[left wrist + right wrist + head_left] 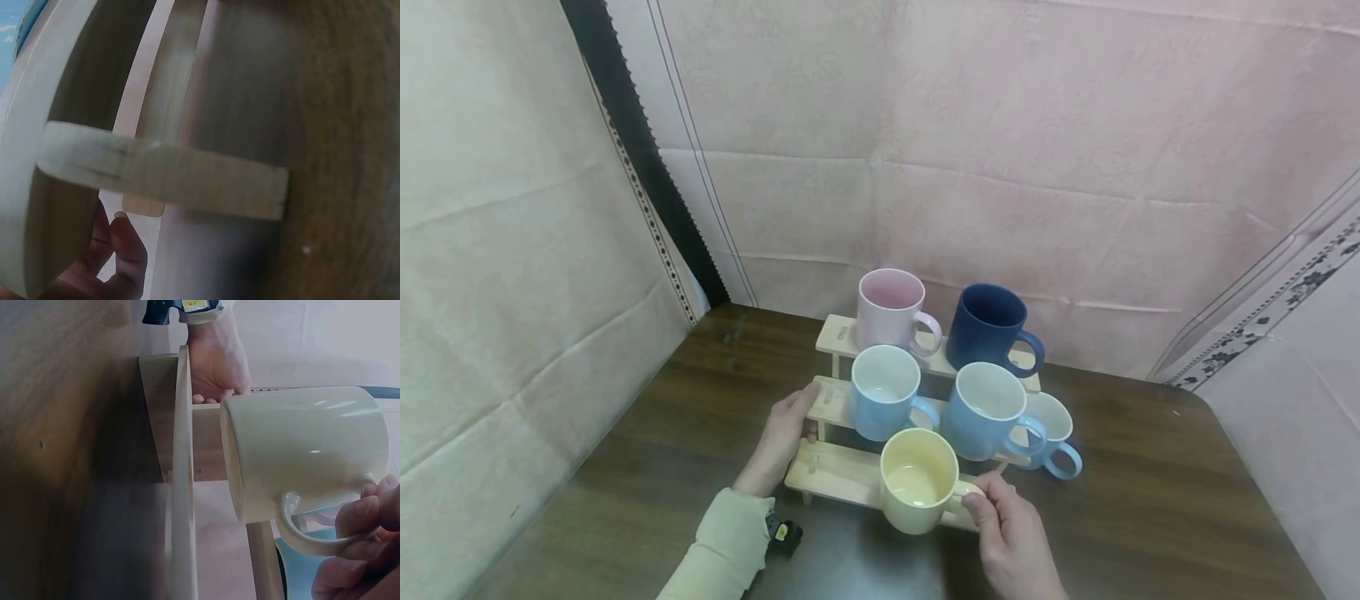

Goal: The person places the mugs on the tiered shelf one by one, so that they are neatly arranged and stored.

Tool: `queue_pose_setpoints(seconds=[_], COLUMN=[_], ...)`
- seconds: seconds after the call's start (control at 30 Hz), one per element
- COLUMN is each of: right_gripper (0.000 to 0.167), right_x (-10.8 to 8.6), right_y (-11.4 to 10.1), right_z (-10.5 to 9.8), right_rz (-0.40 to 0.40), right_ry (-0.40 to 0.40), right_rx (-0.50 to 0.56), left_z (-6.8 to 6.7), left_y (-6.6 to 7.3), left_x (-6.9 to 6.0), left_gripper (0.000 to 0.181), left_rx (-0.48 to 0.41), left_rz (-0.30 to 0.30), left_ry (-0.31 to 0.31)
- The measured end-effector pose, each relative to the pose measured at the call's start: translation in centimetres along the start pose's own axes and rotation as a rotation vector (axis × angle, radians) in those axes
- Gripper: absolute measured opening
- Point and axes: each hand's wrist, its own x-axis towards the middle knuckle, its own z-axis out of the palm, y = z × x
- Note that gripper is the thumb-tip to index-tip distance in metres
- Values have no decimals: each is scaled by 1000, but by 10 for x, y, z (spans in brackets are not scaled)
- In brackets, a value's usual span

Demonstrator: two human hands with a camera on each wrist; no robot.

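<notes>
My right hand (pixel 1017 533) pinches the handle of a pale yellow mug (pixel 916 500). The right wrist view shows this mug (pixel 306 450) upright, a small gap between its base and the lowest step of a three-tier wooden rack (pixel 838 473). At the rack's left end, my left hand (pixel 782 435) grips the edge of the middle step; in the left wrist view its fingers (pixel 128 250) curl by the board. On the middle step stand two light blue mugs, one left (pixel 874 415) and one right (pixel 968 427). A pink mug (pixel 880 323) and a navy mug (pixel 973 340) occupy the top step.
Just right of the rack, a third light blue mug (pixel 1051 432) is partly hidden behind the right middle mug. The dark wooden table (pixel 1157 483) extends to both sides. Pale cloth (pixel 1000 167) hangs behind the rack and along both sides.
</notes>
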Motion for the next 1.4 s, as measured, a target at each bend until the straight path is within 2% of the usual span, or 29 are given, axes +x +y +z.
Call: queue_pose_setpoints(seconds=[0.23,0.43,0.9,1.17,1.4], right_gripper=[18,19,20,16,16], right_x=[0,1,2,2,1], right_y=[2,2,3,7,8], right_z=[11,20,33,38,43], right_rz=[-56,-55,-10,54,66], right_ry=[-15,-6,-20,-60,-42], right_rx=[64,94,140,173,190], left_z=[-1,-1,1,0,-1], left_y=[-1,0,3,1,-1], left_x=[-1,0,1,0,0], left_gripper=[54,52,51,51,51], left_rx=[5,4,34,22,18], left_rz=[-3,1,6,2,-1], left_ry=[-14,-6,7,2,-3])
